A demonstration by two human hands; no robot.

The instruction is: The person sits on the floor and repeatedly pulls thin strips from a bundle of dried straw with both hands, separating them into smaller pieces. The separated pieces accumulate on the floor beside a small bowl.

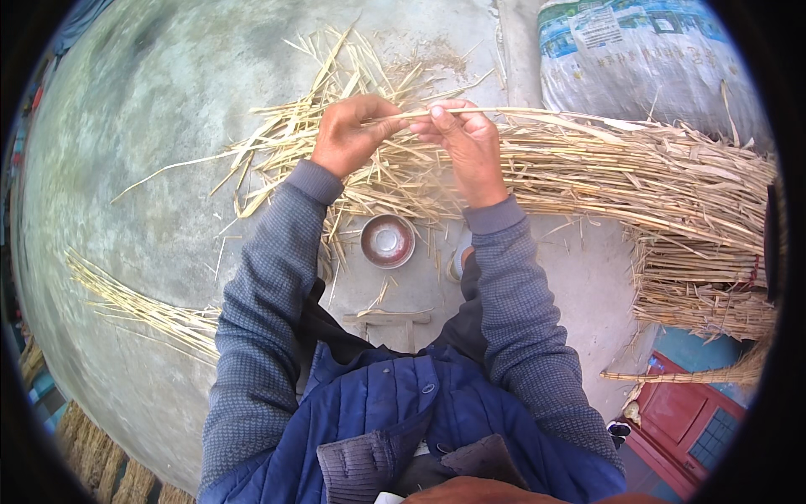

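In the head view, looking straight down, a person in a blue quilted jacket [378, 391] and grey sleeves [273, 277] holds one pale, dry stalk [537, 112] out in front, near the upper middle. The left hand [359, 130] pinches the stalk's left part between thumb and curled fingers. The right hand [470, 151], just beside it, has its thumb pressed to the fingers with the stalk between them. From there the stalk runs on to the right, above a big heap of long stalks [621, 172] lying sideways across the floor [168, 84]. Under and left of the hands spreads a loose, tangled pile of straw strips [281, 147]. Between the forearms, nearer the body, a round bowl [388, 241], reddish brown inside with a silvery centre, sits on the floor. Below it is a small wooden piece [386, 319]. A thin sheaf [151, 311] lies apart at the left, partly behind the left sleeve. At the upper right, a plump pale sack [646, 71] with a blue printed band lies behind the heap. In the lower right corner stands a red panelled thing [676, 403], too cropped to identify.
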